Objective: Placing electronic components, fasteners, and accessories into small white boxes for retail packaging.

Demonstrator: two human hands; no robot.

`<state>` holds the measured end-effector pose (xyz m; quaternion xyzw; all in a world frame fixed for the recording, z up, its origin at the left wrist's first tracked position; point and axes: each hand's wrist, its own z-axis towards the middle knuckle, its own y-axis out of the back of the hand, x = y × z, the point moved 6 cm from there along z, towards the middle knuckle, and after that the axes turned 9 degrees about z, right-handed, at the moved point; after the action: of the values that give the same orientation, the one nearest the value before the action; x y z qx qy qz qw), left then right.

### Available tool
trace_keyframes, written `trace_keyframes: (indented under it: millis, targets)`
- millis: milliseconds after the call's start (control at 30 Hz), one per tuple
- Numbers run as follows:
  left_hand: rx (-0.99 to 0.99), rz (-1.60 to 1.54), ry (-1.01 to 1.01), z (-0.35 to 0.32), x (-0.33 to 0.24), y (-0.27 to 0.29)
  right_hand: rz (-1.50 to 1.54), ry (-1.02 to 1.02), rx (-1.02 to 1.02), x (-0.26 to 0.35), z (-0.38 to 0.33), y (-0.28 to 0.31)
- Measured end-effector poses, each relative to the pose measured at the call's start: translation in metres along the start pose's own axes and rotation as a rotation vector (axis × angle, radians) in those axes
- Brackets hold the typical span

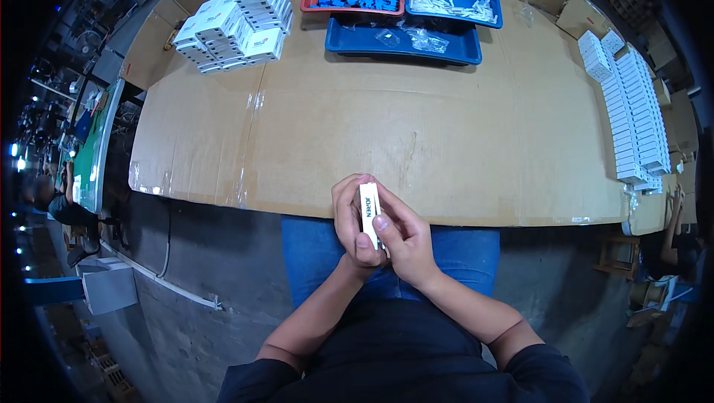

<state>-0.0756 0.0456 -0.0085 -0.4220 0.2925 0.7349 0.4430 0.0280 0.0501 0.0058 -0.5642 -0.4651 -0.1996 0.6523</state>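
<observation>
Near the table's front edge, over my lap, both hands are closed around a slim white block (368, 198) with dark print on its upward face. My left hand (346, 217) wraps it from the left, its thumb along the lower end. From the other side my right hand (413, 247) grips it, with the thumb pressed on its right edge. The fingers hide the block's sides and underside, so its exact kind cannot be made out.
A cardboard-covered table (439, 128) spreads ahead. Stacked white blocks stand at the back left (223, 27) and in long rows (632, 117) at the right. A red tray (312, 1) holds blue parts; a blue tray (491, 20) holds white pieces. Another blue tray (349, 50) holds clear plastic scraps.
</observation>
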Motion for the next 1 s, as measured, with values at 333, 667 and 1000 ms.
trace_keyframes:
  millis: [333,667,1000]
  targets:
    - [-0.019,-0.056,-0.034,0.000,-0.004,0.003,-0.239,0.082,-0.019,-0.009,-0.007,0.008]
    - [0.207,0.260,-0.059,0.014,0.003,-0.010,-0.132,-0.070,0.024,0.001,0.012,0.037]
    - [0.384,-0.641,0.998,-0.014,0.013,-0.041,-1.048,0.608,0.302,0.040,0.019,0.038]
